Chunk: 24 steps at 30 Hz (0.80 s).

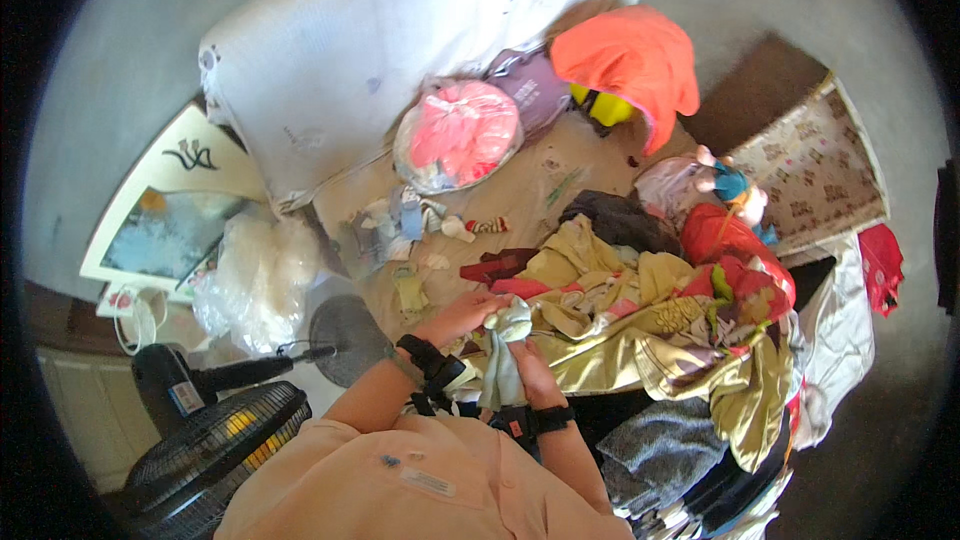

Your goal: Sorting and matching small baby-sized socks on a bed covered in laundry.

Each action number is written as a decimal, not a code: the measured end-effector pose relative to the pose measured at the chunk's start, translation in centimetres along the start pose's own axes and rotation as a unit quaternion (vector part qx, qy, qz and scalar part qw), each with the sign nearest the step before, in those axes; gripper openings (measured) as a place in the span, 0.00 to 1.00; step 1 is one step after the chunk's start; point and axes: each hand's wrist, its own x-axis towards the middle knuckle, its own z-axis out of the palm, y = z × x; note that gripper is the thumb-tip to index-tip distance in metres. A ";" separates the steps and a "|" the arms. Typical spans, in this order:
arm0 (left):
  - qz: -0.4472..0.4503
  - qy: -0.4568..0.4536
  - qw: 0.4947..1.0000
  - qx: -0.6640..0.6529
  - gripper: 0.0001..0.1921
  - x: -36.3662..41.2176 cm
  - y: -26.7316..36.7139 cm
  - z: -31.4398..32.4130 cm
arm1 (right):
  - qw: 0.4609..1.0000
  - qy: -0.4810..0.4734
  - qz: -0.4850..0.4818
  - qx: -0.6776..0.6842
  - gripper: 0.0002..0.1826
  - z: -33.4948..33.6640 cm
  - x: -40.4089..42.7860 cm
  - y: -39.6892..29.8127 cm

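Note:
Both hands hold a pale green sock-like cloth (pixel 502 371) in front of my chest. The fingers of my left hand (pixel 465 317) pinch its bunched upper part. Lower down, my right hand (pixel 534 373) grips its side while the loose end hangs. Beyond my left hand lies a pair of yellow-green socks (pixel 409 291) on the mattress (pixel 551 165). Farther off sit a small pile of socks and little garments (pixel 409 217) and a striped sock (pixel 491 225). A heap of clothes with shiny gold fabric (pixel 592 285) spreads just right of my hands.
A black fan (pixel 217 457) and a white-framed mirror (pixel 172 225) stand at left, near clear plastic bags (pixel 259 277). A wrapped mattress (pixel 337 82) leans behind a pink bundle in plastic (pixel 465 135). At right are a plush toy (pixel 735 187) and a patterned box (pixel 825 157).

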 end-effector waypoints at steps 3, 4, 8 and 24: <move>-0.133 -0.022 0.989 0.054 0.23 3.8 -0.2 -2.5 | 0.987 0.065 -0.042 -0.143 0.20 -0.7 4.1 0.2; -0.096 -0.018 0.994 -0.047 0.24 6.7 -6.0 -3.0 | 0.987 0.055 -0.032 -0.148 0.20 -0.8 5.5 1.6; -0.099 0.150 0.981 -0.070 0.21 14.6 -18.1 -8.7 | 0.966 0.113 0.055 -0.227 0.22 0.0 12.1 1.5; -0.110 0.438 0.862 -0.232 0.14 27.5 -28.5 -23.0 | 0.983 0.144 0.088 -0.072 0.18 -2.4 30.7 0.3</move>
